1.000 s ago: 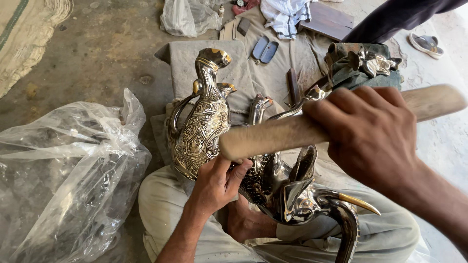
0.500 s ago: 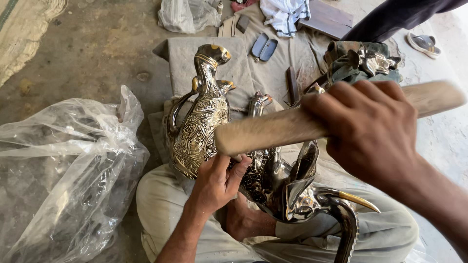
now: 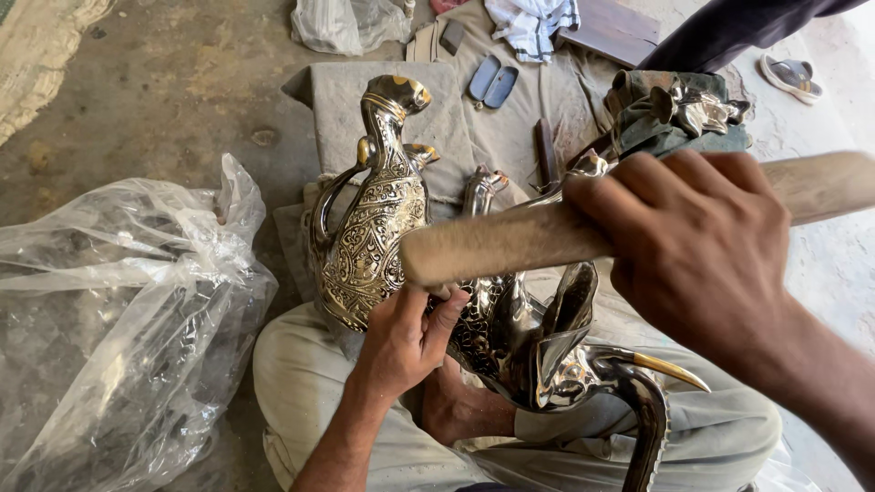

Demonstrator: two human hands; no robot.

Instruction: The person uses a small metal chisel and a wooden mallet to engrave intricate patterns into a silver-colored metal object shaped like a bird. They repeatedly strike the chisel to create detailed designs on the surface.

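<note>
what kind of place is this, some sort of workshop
Probably an informal metalcraft workshop, worked seated on a bare concrete floor. Signs: engraved metal jugs on cloth, the right hand gripping a wooden stick, and clear plastic bags nearby.

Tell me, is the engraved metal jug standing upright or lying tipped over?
Upright. The engraved jug stands with neck and gold-tipped spout topmost, beside the left hand.

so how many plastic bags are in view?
2. A big crumpled clear plastic bag lies on the floor at left, beside the ornate metal jug. A smaller clear bag lies at the top edge, partly cut off. Others may be hidden outside the frame.
</note>
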